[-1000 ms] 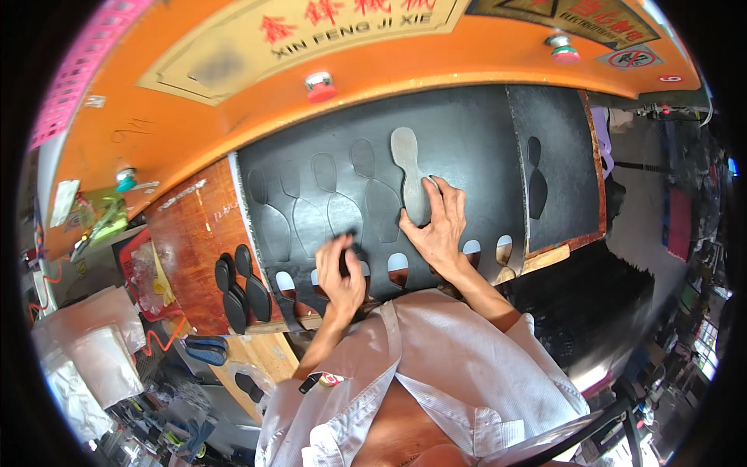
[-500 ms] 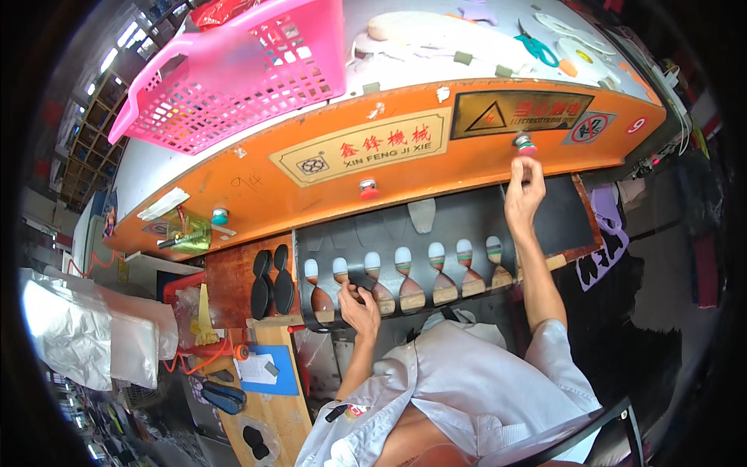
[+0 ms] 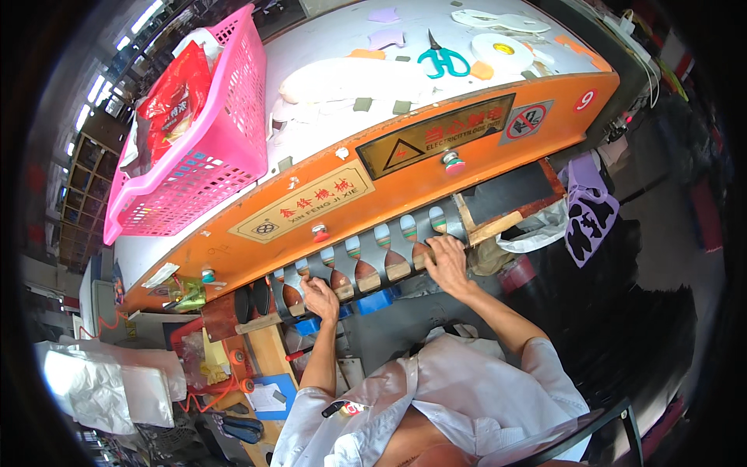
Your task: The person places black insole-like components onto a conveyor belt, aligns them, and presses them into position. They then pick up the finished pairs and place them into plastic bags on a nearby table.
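A long black sheet [image 3: 368,241] with a row of sole-shaped cut-outs lies across the wooden work board [image 3: 510,226] below the orange machine front [image 3: 296,198]. Through the cut-outs show brown, wood-coloured and pale blue patches. My left hand [image 3: 319,298] has its fingers bent around the near edge of the sheet, toward its left end. Farther right, my right hand [image 3: 447,265] grips the sheet's right end with curled fingers; its fingertips are partly hidden. Black sole-shaped pieces [image 3: 253,300] lie just left of the sheet.
A pink basket [image 3: 233,117] with a red packet stands on the white machine top, near teal scissors [image 3: 443,61] and scraps. Push buttons, including a red one [image 3: 320,233], stick out of the orange front. Blue objects [image 3: 377,301] show beneath the sheet. Clear plastic bags [image 3: 117,385] hang at left.
My right hand has come down from the push button to the sheet's right end. My left hand stays at the sheet's near edge. The whole view has swung, so the machine sits farther left.
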Demonstrator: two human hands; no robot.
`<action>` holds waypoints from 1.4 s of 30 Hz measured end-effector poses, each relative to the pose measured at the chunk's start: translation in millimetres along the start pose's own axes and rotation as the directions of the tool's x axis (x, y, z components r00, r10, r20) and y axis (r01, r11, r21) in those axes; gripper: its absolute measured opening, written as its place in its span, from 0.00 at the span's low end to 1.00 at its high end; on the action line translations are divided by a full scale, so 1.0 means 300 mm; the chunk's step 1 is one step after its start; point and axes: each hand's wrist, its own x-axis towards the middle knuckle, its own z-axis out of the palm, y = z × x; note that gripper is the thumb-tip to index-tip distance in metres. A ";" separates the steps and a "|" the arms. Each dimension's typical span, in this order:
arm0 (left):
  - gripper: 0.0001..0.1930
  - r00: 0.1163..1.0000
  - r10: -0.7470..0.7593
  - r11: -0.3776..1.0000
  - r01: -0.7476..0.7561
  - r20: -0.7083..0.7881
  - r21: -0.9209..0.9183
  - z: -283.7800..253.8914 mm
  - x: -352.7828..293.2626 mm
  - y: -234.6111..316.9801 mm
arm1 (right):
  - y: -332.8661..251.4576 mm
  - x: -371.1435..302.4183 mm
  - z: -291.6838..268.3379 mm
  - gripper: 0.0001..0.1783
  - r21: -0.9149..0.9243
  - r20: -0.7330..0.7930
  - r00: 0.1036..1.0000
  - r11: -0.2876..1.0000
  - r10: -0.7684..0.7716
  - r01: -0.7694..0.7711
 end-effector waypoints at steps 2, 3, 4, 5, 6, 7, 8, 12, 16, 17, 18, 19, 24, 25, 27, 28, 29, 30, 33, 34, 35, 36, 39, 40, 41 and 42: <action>0.15 0.999 0.047 0.999 -0.047 -0.026 0.000 -0.006 -0.004 -0.005 | -0.018 -0.027 0.052 0.18 -0.050 -0.038 0.995 0.994 -0.096 0.094; 0.16 0.997 0.072 0.997 -0.072 -0.031 0.022 -0.007 -0.003 -0.009 | -0.030 -0.039 0.073 0.18 -0.050 -0.056 0.989 0.990 -0.138 0.135; 0.16 0.999 0.036 0.999 -0.036 0.003 0.034 -0.010 -0.005 -0.016 | -0.041 -0.050 0.093 0.18 -0.040 -0.069 0.985 0.987 -0.155 0.153; 0.17 0.999 0.037 0.999 -0.037 0.023 0.016 -0.011 -0.007 -0.022 | -0.050 -0.059 0.107 0.18 -0.057 -0.045 0.983 0.983 -0.180 0.177; 0.19 0.998 0.012 1.000 -0.013 0.059 0.017 -0.013 -0.005 -0.031 | -0.057 -0.067 0.118 0.18 -0.064 -0.002 0.985 0.983 -0.175 0.174; 0.20 0.998 -0.003 1.000 0.003 0.067 0.001 -0.014 -0.009 -0.038 | -0.062 -0.079 0.124 0.18 -0.078 0.109 0.984 0.986 -0.139 0.148; 0.21 0.997 0.059 0.998 -0.058 0.053 -0.026 -0.016 -0.005 -0.048 | -0.061 -0.078 0.133 0.18 -0.095 0.130 0.985 0.988 -0.111 0.124; 0.22 0.989 0.108 0.991 -0.099 0.097 -0.095 -0.030 -0.013 -0.077 | -0.049 -0.089 0.143 0.12 -0.025 -0.045 0.978 0.979 -0.205 0.204; 0.23 0.987 0.130 0.977 -0.112 0.091 -0.181 -0.075 -0.091 -0.101 | -0.058 -0.155 0.107 0.09 -0.008 -0.049 0.981 0.982 -0.189 0.189; 0.23 0.987 0.115 0.979 -0.094 0.109 -0.182 -0.095 -0.128 -0.103 | -0.071 -0.184 0.089 0.10 -0.007 -0.046 0.980 0.981 -0.195 0.195; 0.23 0.987 0.008 0.977 0.026 0.158 -0.212 -0.117 -0.167 -0.105 | -0.085 -0.215 0.068 0.10 -0.029 -0.043 0.986 0.987 -0.161 0.160; 0.23 0.985 -0.026 0.961 0.072 0.169 -0.268 -0.143 -0.211 -0.103 | -0.098 -0.241 0.045 0.08 -0.011 -0.018 0.992 0.992 -0.125 0.125; 0.19 1.000 -0.010 0.947 0.003 -0.020 -0.321 -0.237 -0.337 0.010 | -0.186 -0.187 0.012 0.20 0.051 -0.014 0.994 0.993 0.109 -0.108; 0.19 0.984 0.172 0.957 -0.155 0.051 -0.245 -0.245 -0.331 0.046 | -0.213 -0.144 0.044 0.27 0.041 -0.054 0.997 0.998 0.055 -0.053; 0.23 0.911 0.369 0.919 -0.328 0.184 -0.220 -0.174 -0.262 0.139 | -0.288 -0.082 0.133 0.35 -0.007 0.072 0.994 0.996 0.088 -0.087; 0.23 0.875 0.406 0.906 -0.347 0.264 -0.243 -0.129 -0.230 0.182 | -0.313 -0.062 0.171 0.39 -0.035 0.097 0.994 0.998 0.060 -0.057; 0.25 0.834 0.451 0.886 -0.375 0.319 -0.272 -0.087 -0.208 0.218 | -0.333 -0.056 0.198 0.41 -0.005 0.169 0.981 0.995 0.095 -0.096; 0.26 0.810 0.448 0.890 -0.363 0.378 -0.275 -0.052 -0.201 0.244 | -0.345 -0.067 0.210 0.41 -0.012 0.157 0.981 0.993 0.115 -0.114; 0.29 0.749 0.422 0.906 -0.376 0.512 -0.197 0.001 -0.234 0.266 | -0.299 -0.117 0.140 0.39 0.349 0.278 0.918 0.861 0.282 -0.371; 0.30 0.704 0.341 0.929 -0.354 0.623 -0.109 0.001 -0.260 0.263 | -0.259 -0.129 0.084 0.37 0.474 0.382 0.847 0.708 0.371 -0.524; 0.30 0.715 0.382 0.917 -0.373 0.585 -0.142 -0.004 -0.279 0.251 | -0.199 -0.115 0.026 0.33 0.549 0.706 0.547 0.140 0.449 -0.824; 0.30 0.707 0.366 0.922 -0.364 0.604 -0.133 -0.017 -0.300 0.242 | -0.170 -0.125 -0.038 0.33 0.525 0.623 0.612 0.320 0.486 -0.789; 0.29 0.717 0.328 0.938 -0.324 0.615 -0.122 -0.044 -0.326 0.226 | -0.145 -0.132 -0.133 0.34 0.344 0.295 0.895 0.837 0.334 -0.426; 0.29 0.718 0.317 0.943 -0.308 0.620 -0.126 -0.051 -0.321 0.225 | -0.160 -0.136 -0.137 0.34 0.299 0.242 0.926 0.886 0.289 -0.355; 0.29 0.719 0.314 0.945 -0.299 0.620 -0.132 -0.051 -0.318 0.227 | -0.175 -0.149 -0.128 0.34 0.212 0.206 0.952 0.939 0.228 -0.270; 0.24 0.771 0.311 0.950 -0.259 0.555 -0.173 -0.058 -0.304 0.223 | -0.203 -0.153 -0.102 0.34 0.151 0.220 0.949 0.953 0.225 -0.261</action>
